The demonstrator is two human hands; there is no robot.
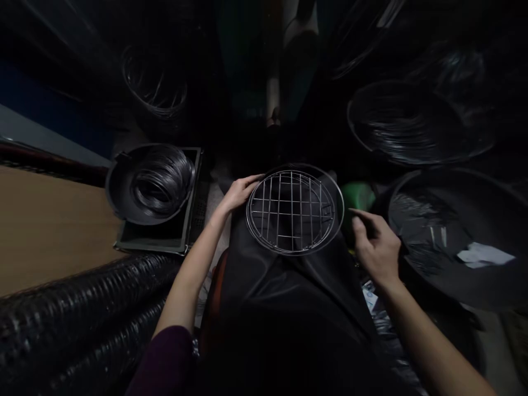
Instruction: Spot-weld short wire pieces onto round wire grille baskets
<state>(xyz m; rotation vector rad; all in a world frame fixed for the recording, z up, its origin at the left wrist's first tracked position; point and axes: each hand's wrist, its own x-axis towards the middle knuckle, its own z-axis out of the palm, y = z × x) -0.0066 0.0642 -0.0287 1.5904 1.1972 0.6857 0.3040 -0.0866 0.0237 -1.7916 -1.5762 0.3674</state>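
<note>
A round wire rack with a grid of thin crossing rods lies over my lap, on dark cloth. Several thin metal rings run around its edge, and a larger ring reaches out past it on the right. My left hand grips the rack's upper left rim, with part of the fingers hidden behind the rim. Just right of the rack, apart from it, is my right hand. Its thumb and index finger are drawn close together and the other fingers curl; anything between them is too small to make out.
At left, a dark basin holds coiled wire above a grey crate. A wide dark basin at right contains short metal pieces and white paper. Behind it sits another basin with wire. Black-wrapped rolls lie lower left.
</note>
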